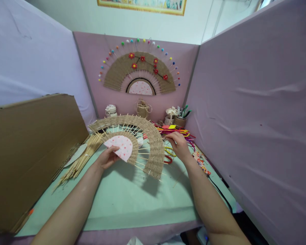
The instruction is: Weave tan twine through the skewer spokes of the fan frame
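Note:
My left hand [108, 157] grips a woven twine fan [156, 149] by its pink spotted half-circle centre [121, 146], thumb on top. The fan is held tilted above the table, its thin sticks radiating through the inner half-ring and a wide outer band, with short tips poking past the rim. At the band's right edge my right hand [177, 144] is closed in a pinch near a stick tip. What lies between those fingertips is too small to make out.
A bundle of thin sticks [79, 160] lies left, beside a cardboard sheet [30, 153]. Behind stand a white bottle [111, 110], a twine roll [142, 109] and a pen pot [180, 121]. Coloured pipe cleaners [181, 132] lie right. A finished-looking fan [114, 73] hangs on the back panel.

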`<state>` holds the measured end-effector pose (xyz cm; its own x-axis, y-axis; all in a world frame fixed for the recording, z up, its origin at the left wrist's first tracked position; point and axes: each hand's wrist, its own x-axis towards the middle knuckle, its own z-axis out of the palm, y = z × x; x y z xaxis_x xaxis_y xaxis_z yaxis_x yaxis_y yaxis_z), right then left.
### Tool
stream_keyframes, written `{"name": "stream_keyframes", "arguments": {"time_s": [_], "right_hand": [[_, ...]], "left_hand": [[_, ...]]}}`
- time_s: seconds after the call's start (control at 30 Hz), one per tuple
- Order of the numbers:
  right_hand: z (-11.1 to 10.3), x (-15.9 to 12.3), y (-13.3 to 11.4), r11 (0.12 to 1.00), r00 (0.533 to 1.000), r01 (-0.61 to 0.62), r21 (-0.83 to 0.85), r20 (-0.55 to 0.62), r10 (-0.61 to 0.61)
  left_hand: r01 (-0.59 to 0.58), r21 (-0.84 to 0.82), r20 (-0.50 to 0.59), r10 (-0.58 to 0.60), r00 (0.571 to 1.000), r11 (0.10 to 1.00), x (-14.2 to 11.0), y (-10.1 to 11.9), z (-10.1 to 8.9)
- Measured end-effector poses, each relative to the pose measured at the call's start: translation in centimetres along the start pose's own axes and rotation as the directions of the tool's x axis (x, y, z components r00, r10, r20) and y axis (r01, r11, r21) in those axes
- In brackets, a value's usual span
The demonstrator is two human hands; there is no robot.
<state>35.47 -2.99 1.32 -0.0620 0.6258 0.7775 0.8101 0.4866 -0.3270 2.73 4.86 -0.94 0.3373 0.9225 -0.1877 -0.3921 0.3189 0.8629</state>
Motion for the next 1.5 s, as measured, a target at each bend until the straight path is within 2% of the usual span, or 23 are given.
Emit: {"name": "stream_keyframes", "arguments": {"time_s": [0.1, 0.37, 0.67, 0.87, 1.0, 1.23, 1.5], "right_hand": [[-0.1, 0.1, -0.2, 1.000, 1.000, -0.005, -0.005, -0.027, 0.005], [-0.3, 0.2, -0.4, 0.999, 1.000, -0.030, -0.016, 0.005, 0.030], [0.0, 0.0, -0.8, 0.973, 0.981, -0.193, 0.127, 0.056, 0.187], [0.2, 0.0, -0.9, 0.943, 0.961, -0.265, 0.204, 0.137, 0.240], [0.2, 0.1, -1.0, 0.928, 0.941, -0.293, 0.229, 0.240, 0.238], [0.3, 0.0, -1.3, 0.897, 0.913, -0.326, 0.298, 0.346, 0.217], [1.0, -0.2, -1.7, 0.883, 0.897, -0.319, 0.345, 0.411, 0.163]], "left_hand": [[0.016, 0.014, 0.012, -0.016, 1.000, 1.000, -0.2, 0.1, 0.1], [0.044, 0.024, 0.029, -0.045, 0.999, 0.999, -0.2, 0.0, -0.1], [0.033, 0.017, 0.027, -0.033, 0.999, 0.999, 0.0, -0.1, -0.4], [0.046, 0.002, 0.034, -0.046, 0.998, 0.999, -0.1, -0.1, -0.3], [0.029, -0.027, 0.025, -0.029, 0.999, 0.999, -0.1, 0.0, -0.2], [0.009, -0.073, -0.001, -0.009, 1.000, 0.997, 0.1, -0.1, 0.2], [-0.057, -0.126, -0.046, 0.052, 0.998, 0.990, 0.8, -0.7, 0.0]]}}
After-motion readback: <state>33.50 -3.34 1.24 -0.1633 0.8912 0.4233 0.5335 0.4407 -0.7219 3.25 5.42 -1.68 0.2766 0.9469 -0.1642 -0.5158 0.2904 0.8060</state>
